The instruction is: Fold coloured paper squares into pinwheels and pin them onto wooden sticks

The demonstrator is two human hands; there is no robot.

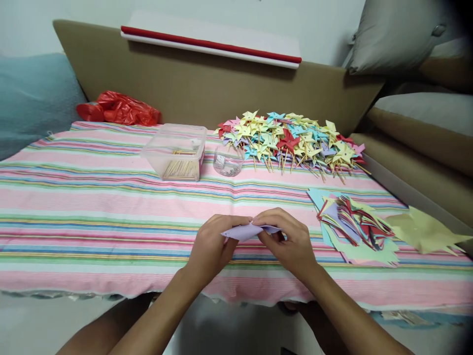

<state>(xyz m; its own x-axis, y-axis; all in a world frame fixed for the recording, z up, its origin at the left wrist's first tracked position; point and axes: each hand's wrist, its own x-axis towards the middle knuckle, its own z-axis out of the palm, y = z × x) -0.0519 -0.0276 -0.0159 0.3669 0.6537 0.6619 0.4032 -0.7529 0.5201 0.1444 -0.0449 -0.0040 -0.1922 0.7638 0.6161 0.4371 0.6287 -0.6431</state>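
Between my two hands, above the striped cloth, is a purple paper pinwheel (242, 232), partly folded. My left hand (212, 241) is closed on its left side, with the thumb below and the fingers on top. On the right side, my right hand (286, 236) pinches the paper near its centre, where a tiny shiny spot shows between the fingertips. Part of the paper is hidden by my fingers. A pile of cut paper pieces (354, 222) in several colours lies to the right of my right hand.
Beyond my hands stand a clear plastic box (177, 133) of thin wooden sticks (181, 168) and a small round container (228, 162) with small metal bits. Finished pinwheels (288, 140) are heaped at the back right. A red plastic bag (125, 108) lies back left. Cushions (424, 113) border the right side.
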